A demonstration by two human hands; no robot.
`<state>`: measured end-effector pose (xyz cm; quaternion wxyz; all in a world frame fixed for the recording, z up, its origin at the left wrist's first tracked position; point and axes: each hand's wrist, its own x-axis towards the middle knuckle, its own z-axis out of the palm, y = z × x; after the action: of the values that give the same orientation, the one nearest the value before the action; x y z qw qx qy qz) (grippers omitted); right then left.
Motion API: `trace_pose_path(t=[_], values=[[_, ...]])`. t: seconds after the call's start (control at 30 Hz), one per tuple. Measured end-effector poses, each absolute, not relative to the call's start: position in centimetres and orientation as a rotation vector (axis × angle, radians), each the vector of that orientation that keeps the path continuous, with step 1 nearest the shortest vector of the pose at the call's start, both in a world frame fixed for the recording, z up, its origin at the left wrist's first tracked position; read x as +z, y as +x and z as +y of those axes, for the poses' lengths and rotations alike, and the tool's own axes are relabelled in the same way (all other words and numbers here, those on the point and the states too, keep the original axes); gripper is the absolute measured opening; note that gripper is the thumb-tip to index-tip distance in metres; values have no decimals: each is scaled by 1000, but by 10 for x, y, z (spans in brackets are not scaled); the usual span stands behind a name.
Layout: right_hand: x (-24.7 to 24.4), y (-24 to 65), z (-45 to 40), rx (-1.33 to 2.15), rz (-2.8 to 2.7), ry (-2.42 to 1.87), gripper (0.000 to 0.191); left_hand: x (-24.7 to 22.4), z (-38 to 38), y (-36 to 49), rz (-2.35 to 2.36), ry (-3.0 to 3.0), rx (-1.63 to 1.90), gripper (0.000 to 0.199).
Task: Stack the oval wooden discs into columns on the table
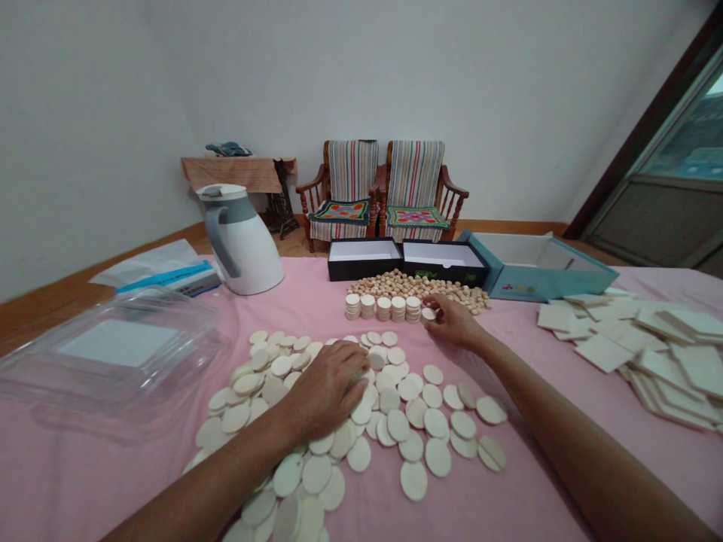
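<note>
A grey-and-white jug (251,256) stands forward and left of the left hand (333,388), a flat carton (197,282) just beside it and a clear case (186,324) nearer. Well beyond both hands are two striped-covered chairs (353,177) and, left of them, a draped side table (234,173). Right of the right hand (452,320) lie square tiles (610,346), a blue box (547,284) behind them, and a door (644,218) farther off.

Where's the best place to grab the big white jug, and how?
Probably by its grey handle, coming from the person's left and near side. The white jug stands upright, and the handle sticks out that way in a long curve fingers could wrap around. Come in fairly high, because a flat box lies low beside the base.
</note>
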<state>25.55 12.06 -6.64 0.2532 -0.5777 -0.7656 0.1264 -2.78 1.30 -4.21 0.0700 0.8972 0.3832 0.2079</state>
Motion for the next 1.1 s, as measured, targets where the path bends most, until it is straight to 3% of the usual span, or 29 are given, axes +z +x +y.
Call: trace_pose_path(t=[0.2,0.3,0.43,0.57,0.7,0.87,1.1], values=[[-37,262,92,437,-2241,-1450,10,-42,13,-27,1146,2701,641,21],[-22,261,67,720,-2499,-1251,23,-41,14,-27,1135,2705,650,21],[-19,256,46,791,-2672,-1181,43,-40,14,-27,1132,2710,629,21],[-22,251,42,745,-2698,-1171,39,-42,14,-27,1150,2711,627,20],[-24,250,51,678,-2560,-1276,24,-43,14,-27,1149,2715,649,20],[-30,254,84,314,-2216,-1505,13,-41,14,-28,1148,2710,649,19],[-50,256,117,161,-2115,-1598,14,-42,14,-28,1154,2689,611,21]])
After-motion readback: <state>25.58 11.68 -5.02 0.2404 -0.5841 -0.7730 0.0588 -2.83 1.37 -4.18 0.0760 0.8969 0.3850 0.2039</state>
